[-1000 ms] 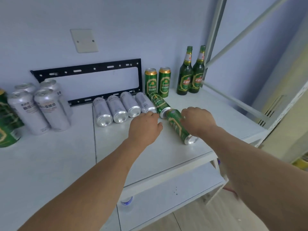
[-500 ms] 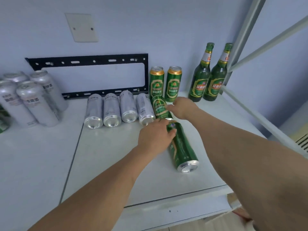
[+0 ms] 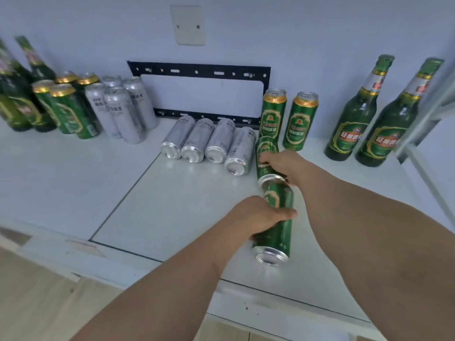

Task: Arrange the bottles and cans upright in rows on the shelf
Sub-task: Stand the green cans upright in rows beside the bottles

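Green beer cans with gold rims lie on their sides on the white shelf top, end to end in a line running away from the camera: the nearer green can has its silver base toward the shelf's front edge, and the farther green can lies just behind it, the two ends touching or nearly so. The left hand is wrapped around the middle of the nearer can, fingers curled over its left side and thumb across the top. The right hand grips the farther can from the right, fingers closed over its body. Just left of that can, four silver aluminium cans lie side by side, bases facing forward. Behind them two upright green cans stand against the wall, and to the right two upright green glass bottles stand together. At far left is a cluster of upright silver cans, green cans and green bottles. A black metal bracket is fixed to the pale blue wall.
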